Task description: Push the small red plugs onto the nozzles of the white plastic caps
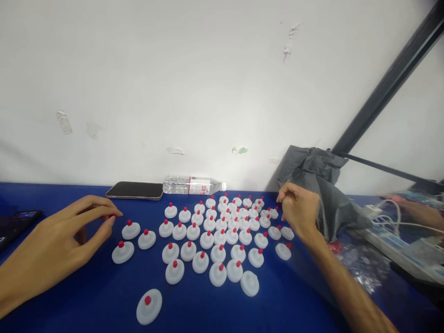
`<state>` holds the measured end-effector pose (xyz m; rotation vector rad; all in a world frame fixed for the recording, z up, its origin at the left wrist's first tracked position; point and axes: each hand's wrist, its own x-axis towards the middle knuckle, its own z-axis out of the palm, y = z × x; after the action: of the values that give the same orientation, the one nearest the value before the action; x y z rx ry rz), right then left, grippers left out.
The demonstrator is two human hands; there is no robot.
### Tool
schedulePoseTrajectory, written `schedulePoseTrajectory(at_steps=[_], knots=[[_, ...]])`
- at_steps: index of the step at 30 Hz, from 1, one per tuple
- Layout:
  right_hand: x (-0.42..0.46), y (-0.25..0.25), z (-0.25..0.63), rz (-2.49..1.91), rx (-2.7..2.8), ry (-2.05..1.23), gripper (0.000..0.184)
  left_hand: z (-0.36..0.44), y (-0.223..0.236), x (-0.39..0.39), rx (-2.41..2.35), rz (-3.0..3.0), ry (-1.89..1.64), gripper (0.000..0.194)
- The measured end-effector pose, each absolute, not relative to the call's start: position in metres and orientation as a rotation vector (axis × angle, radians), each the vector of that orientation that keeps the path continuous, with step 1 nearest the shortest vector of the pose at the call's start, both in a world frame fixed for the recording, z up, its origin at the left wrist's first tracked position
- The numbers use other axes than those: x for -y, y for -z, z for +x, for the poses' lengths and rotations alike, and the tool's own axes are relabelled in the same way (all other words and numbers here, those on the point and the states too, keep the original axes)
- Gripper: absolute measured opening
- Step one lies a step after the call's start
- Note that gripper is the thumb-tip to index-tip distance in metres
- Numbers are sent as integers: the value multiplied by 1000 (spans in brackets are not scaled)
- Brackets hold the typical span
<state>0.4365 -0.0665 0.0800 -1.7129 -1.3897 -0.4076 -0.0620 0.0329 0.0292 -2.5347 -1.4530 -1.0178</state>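
Many round white plastic lids (218, 274), most with a small red cap on a central spout, lie spread over the blue table. At the left, my left hand (65, 236) pinches a small red cap (111, 216) between thumb and forefinger, beside three capped lids (123, 253). My right hand (300, 208) is closed at the right end of the group, with its fingers curled down near the lids there. Whatever it holds is hidden. One lid (249, 283) at the front of the group shows no red cap. Another capped lid (149, 307) lies apart at the front.
Along the wall lie a black-screened phone (135, 190) and a clear water bottle (194, 185) on its side. A dark grey plastic bag (315, 180) stands behind my right hand. Clear crumpled plastic (364, 266) and a power strip with cables (402, 245) are at right. Another dark device (19, 225) lies far left.
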Motion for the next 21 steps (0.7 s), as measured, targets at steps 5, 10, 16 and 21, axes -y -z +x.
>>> schedulePoseTrajectory(at_steps=[5,10,16,21], knots=[[63,-75,431,-1696,1462,520,29,-64,-29,-33,1419,-2542,1014,37],[62,-72,430,-1682,1534,549,33,-65,-29,-33,1428,-2532,989,37],[60,-70,428,-1654,1564,572,31,-65,-28,-35,1407,-2531,1012,36],[60,-71,426,-1635,1603,577,30,-64,-30,-33,1404,-2524,1038,35]])
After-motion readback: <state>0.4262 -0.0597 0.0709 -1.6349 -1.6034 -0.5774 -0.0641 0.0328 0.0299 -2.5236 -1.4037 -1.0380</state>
